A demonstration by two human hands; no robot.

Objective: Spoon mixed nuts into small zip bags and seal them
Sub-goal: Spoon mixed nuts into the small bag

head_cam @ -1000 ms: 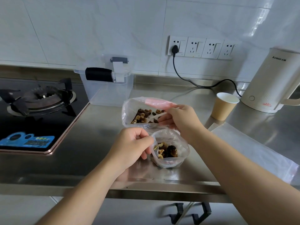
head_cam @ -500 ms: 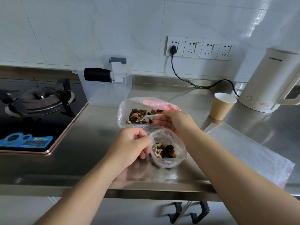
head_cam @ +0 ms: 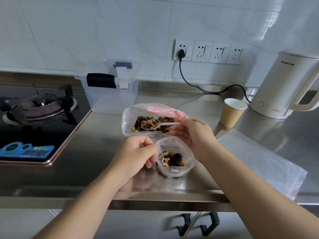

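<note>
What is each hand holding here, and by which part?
The left hand pinches the small zip bag at its open rim; the right hand holds the white spoon by its handle end.

**Both hands busy at the bags**

The left hand (head_cam: 138, 150) is curled, thumb and fingers pinching the rim of the small bag (head_cam: 176, 157). The right hand (head_cam: 193, 135) reaches further forward, fingertips pinching the spoon (head_cam: 160, 125) handle, palm turned leftward.

Brushed steel counter (head_cam: 103, 152); paper cup (head_cam: 231, 114).
</note>
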